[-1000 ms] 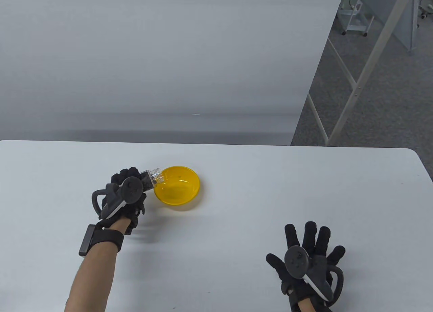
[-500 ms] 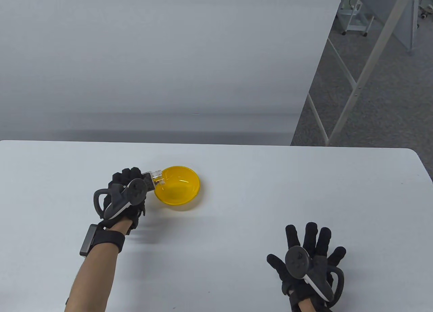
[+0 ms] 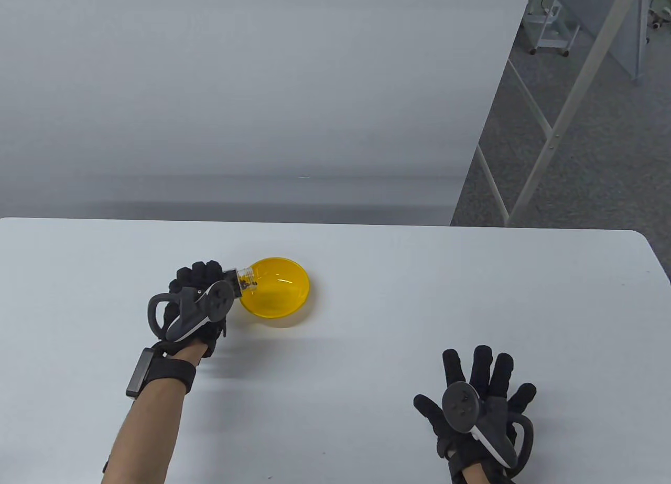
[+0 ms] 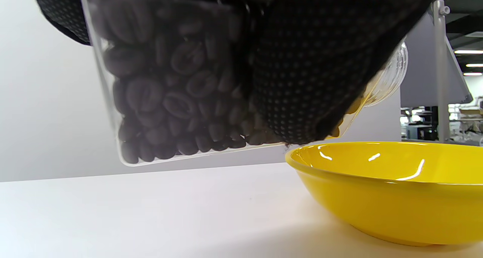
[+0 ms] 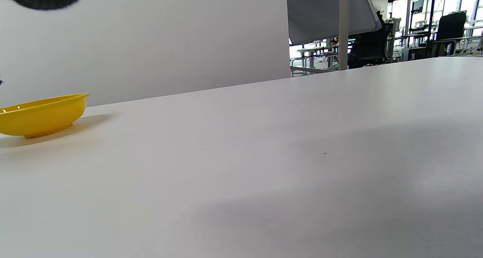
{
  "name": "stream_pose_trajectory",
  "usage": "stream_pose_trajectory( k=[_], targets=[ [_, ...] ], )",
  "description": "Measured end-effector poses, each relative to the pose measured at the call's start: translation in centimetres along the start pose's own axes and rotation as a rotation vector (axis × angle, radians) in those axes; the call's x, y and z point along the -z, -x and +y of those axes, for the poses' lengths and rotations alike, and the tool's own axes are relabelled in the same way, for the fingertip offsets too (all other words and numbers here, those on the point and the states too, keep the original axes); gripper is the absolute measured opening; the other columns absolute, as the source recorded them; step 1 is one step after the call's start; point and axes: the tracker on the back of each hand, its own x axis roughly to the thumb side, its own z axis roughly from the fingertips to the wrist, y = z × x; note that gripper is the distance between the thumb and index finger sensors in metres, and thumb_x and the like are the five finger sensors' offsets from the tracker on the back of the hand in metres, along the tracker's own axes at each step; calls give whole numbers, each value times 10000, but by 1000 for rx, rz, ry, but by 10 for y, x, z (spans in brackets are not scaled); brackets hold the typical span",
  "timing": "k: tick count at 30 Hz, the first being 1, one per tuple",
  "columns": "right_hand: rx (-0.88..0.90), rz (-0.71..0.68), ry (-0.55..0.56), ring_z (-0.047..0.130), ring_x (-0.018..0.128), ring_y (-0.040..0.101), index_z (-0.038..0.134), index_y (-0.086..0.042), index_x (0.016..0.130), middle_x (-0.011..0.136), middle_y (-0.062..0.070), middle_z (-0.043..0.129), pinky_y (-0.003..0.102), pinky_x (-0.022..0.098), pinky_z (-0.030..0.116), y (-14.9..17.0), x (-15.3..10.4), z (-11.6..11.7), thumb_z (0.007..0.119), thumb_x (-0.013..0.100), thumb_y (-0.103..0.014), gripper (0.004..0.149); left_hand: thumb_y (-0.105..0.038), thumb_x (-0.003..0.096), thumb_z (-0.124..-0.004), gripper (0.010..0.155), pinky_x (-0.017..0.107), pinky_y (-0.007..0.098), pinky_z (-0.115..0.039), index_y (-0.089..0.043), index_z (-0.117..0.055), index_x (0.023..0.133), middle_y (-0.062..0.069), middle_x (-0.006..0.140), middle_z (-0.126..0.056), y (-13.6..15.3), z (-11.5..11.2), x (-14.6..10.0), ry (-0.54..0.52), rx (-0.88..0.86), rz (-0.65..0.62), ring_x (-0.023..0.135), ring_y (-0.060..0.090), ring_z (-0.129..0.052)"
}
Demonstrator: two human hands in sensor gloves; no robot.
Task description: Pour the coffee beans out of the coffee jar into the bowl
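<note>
- The left hand holds the jar wrapped in its fingers, a closed grip around the body, likely so the weight of the beans cannot twist it loose.
- The jar is tipped on its side with its open mouth over the near-left rim of the bowl, so that anything spilling out should land inside, not on the table.
- In the left wrist view the beans are heaped along the jar's lower wall and none can be seen in the bowl; I judge the pour is only starting and needs more tilt.
- The bowl sits left of the table's middle, toward the far edge.
- The right hand lies flat near the table's near edge, fingers spread, holding nothing, well apart from the bowl, presumably kept clear of the pour.
</note>
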Motion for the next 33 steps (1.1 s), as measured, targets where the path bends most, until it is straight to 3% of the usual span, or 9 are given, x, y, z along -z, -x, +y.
stream_pose_trajectory(
  k=[15, 33],
  targets=[
    [7, 0, -1, -169, 909, 498, -12, -423, 936, 1011, 145, -190, 808, 474, -62, 1, 0, 0, 571, 349, -795, 907, -365, 267, -1049, 926, 548, 653, -707, -69, -564, 997, 219, 972, -629, 0, 2, 0, -11, -52, 28, 848, 542, -710],
    [14, 4, -1, -167, 908, 499, -12, -422, 934, 1010, 147, -189, 805, 474, -63, 3, -1, 0, 569, 349, -795, 905, -401, 259, -1031, 927, 547, 649, -729, -61, -562, 983, 217, 960, -655, 7, -1, -3, -30, -417, 162, 835, 553, -770]
  ],
)
